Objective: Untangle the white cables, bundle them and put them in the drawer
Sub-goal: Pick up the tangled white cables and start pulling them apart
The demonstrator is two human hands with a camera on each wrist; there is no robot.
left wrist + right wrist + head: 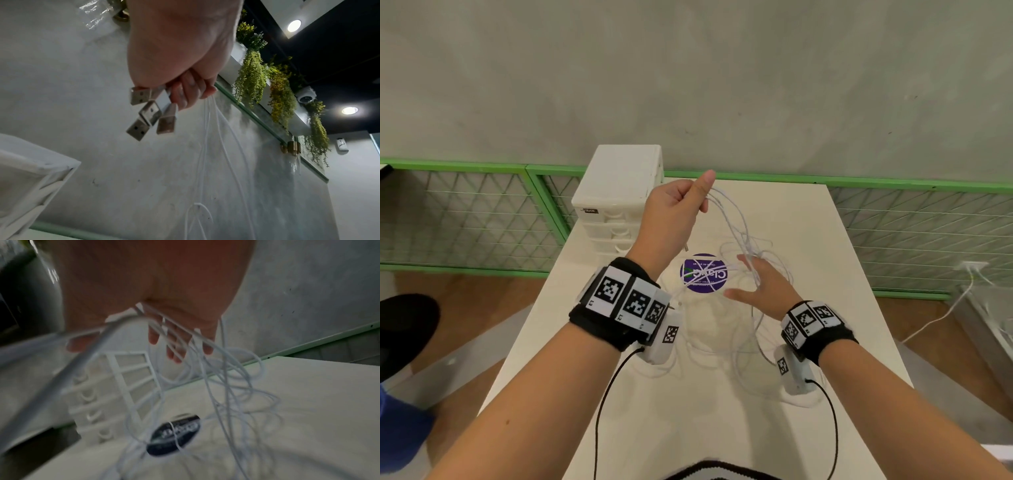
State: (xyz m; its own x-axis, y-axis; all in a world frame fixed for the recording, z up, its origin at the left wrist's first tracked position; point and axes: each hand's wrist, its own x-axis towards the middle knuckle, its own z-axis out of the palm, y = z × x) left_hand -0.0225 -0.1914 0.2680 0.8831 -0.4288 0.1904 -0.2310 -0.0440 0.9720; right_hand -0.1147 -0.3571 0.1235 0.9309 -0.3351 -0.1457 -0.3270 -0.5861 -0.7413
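Several thin white cables (732, 222) run from my raised left hand (681, 205) down to a loose tangle on the white table (825, 260). My left hand grips the cable ends in a fist; several metal USB plugs (148, 113) stick out below its curled fingers (189, 91). My right hand (760, 277) is lower and to the right, fingers spread with cable strands (205, 353) running between them. The white drawer unit (616, 192) stands at the table's back left, its drawers pushed in.
A round purple sticker (703, 273) lies on the table under the cables. A green-framed mesh fence (482, 212) runs behind the table below a grey wall. A dark shoe (404, 329) rests on the wooden floor at left. Another white cable (945, 308) hangs at right.
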